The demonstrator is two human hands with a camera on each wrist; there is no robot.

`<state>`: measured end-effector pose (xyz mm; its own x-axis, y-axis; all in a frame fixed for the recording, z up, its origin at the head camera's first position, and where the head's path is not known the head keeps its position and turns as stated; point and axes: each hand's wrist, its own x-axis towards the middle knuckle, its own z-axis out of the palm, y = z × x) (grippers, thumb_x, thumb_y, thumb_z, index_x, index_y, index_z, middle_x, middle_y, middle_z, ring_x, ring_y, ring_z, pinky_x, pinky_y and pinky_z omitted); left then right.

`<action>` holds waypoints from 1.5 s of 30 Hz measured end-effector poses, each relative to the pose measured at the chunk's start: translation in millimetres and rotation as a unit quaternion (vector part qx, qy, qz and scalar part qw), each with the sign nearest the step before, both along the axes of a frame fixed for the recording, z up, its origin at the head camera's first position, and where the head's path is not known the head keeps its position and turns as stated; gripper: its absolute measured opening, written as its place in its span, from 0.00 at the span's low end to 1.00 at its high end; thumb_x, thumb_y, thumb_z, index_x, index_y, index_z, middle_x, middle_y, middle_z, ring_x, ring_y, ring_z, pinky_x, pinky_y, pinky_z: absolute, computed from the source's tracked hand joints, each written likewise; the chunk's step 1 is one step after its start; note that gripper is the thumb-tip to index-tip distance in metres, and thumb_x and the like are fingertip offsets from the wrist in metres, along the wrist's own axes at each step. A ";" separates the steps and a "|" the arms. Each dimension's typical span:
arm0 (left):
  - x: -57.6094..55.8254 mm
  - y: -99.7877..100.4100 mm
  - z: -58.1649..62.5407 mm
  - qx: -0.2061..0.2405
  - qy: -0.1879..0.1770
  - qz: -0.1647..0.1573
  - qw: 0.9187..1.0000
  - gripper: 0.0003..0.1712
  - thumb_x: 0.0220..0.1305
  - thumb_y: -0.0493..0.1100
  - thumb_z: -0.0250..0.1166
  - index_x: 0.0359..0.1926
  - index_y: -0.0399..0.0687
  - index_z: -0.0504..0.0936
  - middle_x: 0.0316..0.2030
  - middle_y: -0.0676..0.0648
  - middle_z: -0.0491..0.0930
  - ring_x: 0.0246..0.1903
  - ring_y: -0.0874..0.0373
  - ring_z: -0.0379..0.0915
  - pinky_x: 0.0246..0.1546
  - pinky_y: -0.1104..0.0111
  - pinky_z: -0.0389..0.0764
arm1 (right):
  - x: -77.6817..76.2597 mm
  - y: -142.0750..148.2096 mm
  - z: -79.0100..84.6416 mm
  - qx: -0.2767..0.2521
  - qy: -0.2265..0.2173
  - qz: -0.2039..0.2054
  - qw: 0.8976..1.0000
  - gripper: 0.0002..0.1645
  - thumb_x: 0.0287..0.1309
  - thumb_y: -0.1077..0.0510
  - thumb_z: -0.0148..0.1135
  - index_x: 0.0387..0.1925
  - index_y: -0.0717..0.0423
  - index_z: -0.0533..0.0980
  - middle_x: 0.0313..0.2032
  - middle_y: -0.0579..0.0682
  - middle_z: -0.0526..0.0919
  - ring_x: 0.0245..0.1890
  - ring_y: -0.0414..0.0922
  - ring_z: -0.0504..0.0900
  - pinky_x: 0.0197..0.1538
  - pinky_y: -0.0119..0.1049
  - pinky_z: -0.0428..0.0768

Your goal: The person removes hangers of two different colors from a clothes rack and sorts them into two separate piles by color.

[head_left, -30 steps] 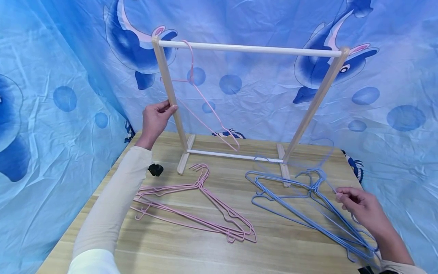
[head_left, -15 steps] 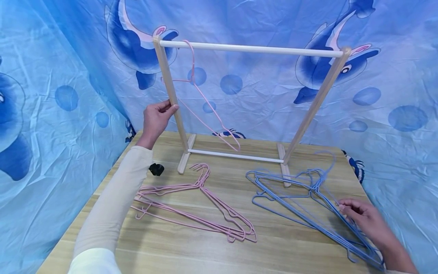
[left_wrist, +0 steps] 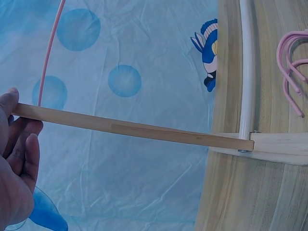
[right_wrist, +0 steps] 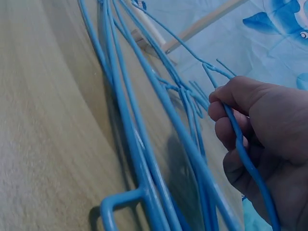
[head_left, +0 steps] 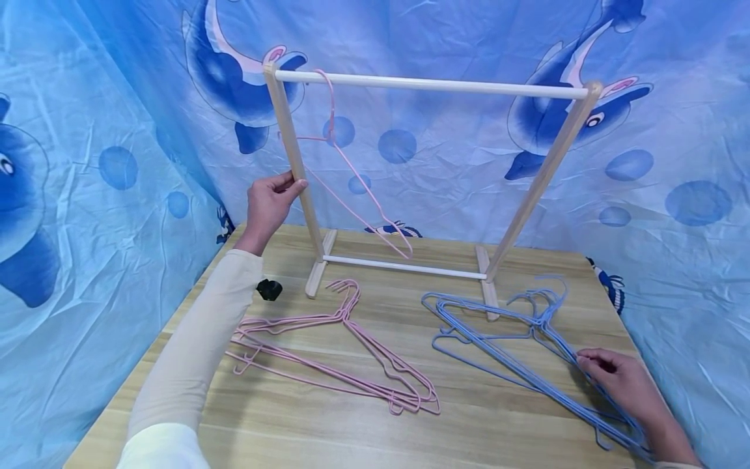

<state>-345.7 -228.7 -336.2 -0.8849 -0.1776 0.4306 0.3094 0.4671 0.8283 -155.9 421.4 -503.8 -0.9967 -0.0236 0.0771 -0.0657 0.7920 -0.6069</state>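
In the head view, my left hand [head_left: 269, 207] grips the left wooden post [head_left: 288, 130] of a small clothes rack, thumb in front. A single pink hanger [head_left: 332, 107] hangs by its hook from the white top rail [head_left: 433, 83], near that post. My right hand [head_left: 625, 384] is low at the right, beside a stack of blue hangers [head_left: 534, 320]. In the right wrist view its thumb and fingers pinch one side of a blue hanger [right_wrist: 239, 139], slightly above the others. Several pink hangers [head_left: 344, 316] lie overlapping on the table, left of the blue ones.
The rack's lower white rail [head_left: 404, 266] joins two wooden feet on the wooden table [head_left: 469, 430]. Part of the blue stack lies over the right foot [head_left: 489, 296]. A small black object [head_left: 269, 290] sits near the left forearm. Blue dolphin-print cloth [head_left: 445, 176] surrounds the table.
My right hand has lowered the blue hanger, bringing it down nearly in line with the blue stack. The left hand keeps its grip on the post.
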 end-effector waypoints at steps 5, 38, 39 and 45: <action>0.4 -0.2 0.0 0.006 0.001 -0.001 1.000 0.25 0.67 0.56 0.70 0.60 0.50 0.85 0.50 0.41 0.87 0.48 0.56 0.86 0.47 0.68 0.84 | -2.6 1.3 -5.7 0.034 0.004 -0.016 0.999 0.15 0.71 0.54 0.64 0.45 0.62 0.86 0.38 0.54 0.89 0.30 0.27 0.75 0.29 0.28 0.75; 3.1 -1.8 -1.6 0.007 0.014 -0.017 1.000 0.25 0.67 0.56 0.69 0.60 0.51 0.85 0.50 0.41 0.87 0.48 0.56 0.86 0.49 0.66 0.84 | 0.8 -8.4 -15.9 0.046 0.093 -0.034 0.994 0.11 0.61 0.56 0.74 0.40 0.60 0.87 0.30 0.49 0.88 0.25 0.25 0.76 0.26 0.23 0.74; 3.0 -2.0 -1.6 0.007 0.015 -0.017 1.000 0.25 0.67 0.56 0.69 0.60 0.51 0.85 0.50 0.41 0.87 0.47 0.56 0.86 0.49 0.66 0.84 | 0.0 -9.1 -13.2 0.042 0.092 -0.033 0.994 0.12 0.62 0.55 0.73 0.41 0.61 0.87 0.31 0.50 0.88 0.26 0.25 0.76 0.26 0.23 0.74; 2.6 -3.4 -2.0 0.006 0.017 -0.016 1.000 0.25 0.67 0.56 0.69 0.60 0.51 0.85 0.50 0.41 0.88 0.47 0.56 0.86 0.48 0.67 0.84 | -15.7 -20.5 21.0 0.028 0.121 -0.011 0.992 0.17 0.65 0.54 0.70 0.48 0.62 0.85 0.35 0.55 0.88 0.29 0.23 0.76 0.29 0.22 0.75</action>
